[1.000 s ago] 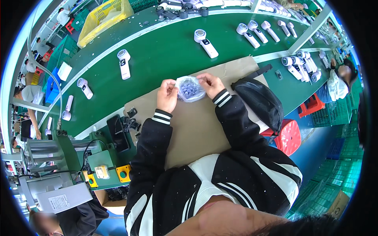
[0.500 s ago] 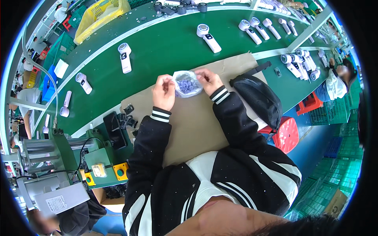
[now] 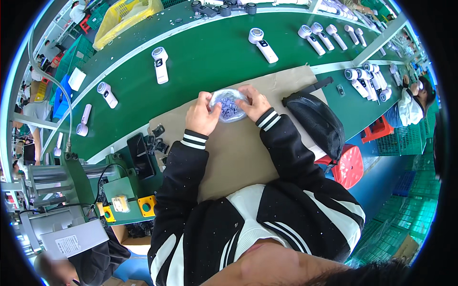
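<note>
A clear plastic bag [image 3: 228, 117] rests, mouth up, near the far edge of a brown cardboard sheet [image 3: 238, 157]. Inside it lie many small purple parts [image 3: 231, 107]. On the bag's left side, my left hand [image 3: 202, 116] pinches the rim, its thumb reaching over the edge toward the parts. Across from it, my right hand [image 3: 256, 105] grips the right side of the rim, its thumb also turned inward. The bag's mouth is spread between both hands. Some of the fingertips are hidden behind the plastic.
Pale pink handheld devices [image 3: 160, 66] lie spaced along the green conveyor belt [image 3: 200, 57]. Right of the cardboard is a black mesh bag [image 3: 315, 121]. A phone [image 3: 140, 155] lies to the left, near a press machine [image 3: 71, 190]. A red stool [image 3: 348, 167] stands at the right.
Both thumbs have moved inward over the rim, and the bag's mouth looks wider and rounder. The devices on the belt have shifted slightly to the right.
</note>
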Demonstrator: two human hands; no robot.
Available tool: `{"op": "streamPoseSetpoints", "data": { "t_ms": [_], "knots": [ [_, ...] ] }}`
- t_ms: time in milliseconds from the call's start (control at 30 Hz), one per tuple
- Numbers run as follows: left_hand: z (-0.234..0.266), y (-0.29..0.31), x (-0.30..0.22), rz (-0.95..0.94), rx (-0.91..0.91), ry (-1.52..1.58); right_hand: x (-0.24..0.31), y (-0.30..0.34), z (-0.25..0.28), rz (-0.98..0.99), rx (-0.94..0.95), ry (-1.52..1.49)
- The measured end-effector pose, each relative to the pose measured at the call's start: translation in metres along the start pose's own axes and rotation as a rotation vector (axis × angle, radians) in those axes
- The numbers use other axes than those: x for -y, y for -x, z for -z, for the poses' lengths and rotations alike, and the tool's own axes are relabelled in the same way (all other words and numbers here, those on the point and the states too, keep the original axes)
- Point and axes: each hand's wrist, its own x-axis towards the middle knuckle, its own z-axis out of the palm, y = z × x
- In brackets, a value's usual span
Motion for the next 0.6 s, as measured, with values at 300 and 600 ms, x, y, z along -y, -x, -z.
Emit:
{"op": "streamPoseSetpoints", "data": {
  "t_ms": [300,600],
  "knots": [
    [0.003,-0.011,0.012,0.154,0.047,0.85,-0.007,0.001,0.001,-0.047,0.14,-0.025],
    [0.0,-0.015,0.02,0.129,0.147,0.992,0.044,-0.013,-0.019,0.367,-0.174,-0.005]
  ]
}}
